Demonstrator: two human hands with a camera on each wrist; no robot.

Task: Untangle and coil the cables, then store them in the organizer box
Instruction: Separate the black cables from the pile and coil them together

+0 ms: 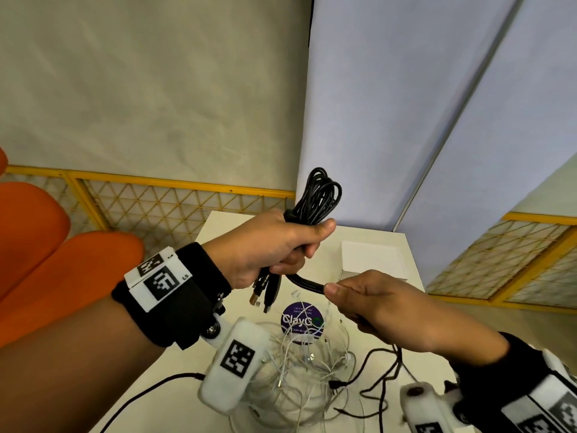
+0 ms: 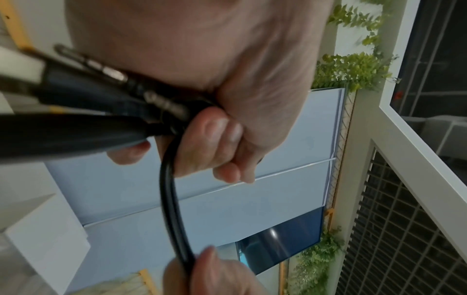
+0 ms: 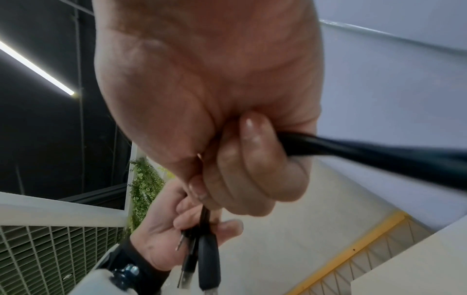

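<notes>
Black cable bundle [image 1: 315,198] held up in the air above the white table [image 1: 218,228], its loops fanning upward and its plugs [image 1: 265,290] hanging below. Gripped mid-bundle by the left hand [image 1: 265,245], fingers curled round it. One thick black strand [image 1: 307,284] drawn rightward from the bundle, pinched by the right hand [image 1: 374,307]. Below the bundle, tangled white cables [image 1: 296,364] near the table's front edge; white organizer box [image 1: 371,260] behind, toward the far edge.

Soft, even indoor light, faint shadows on the table [image 1: 368,239] — edges bow from the wide lens; a bright ceiling strip [image 3: 38,67] glares, and the near cable [image 3: 379,153] blurs.
</notes>
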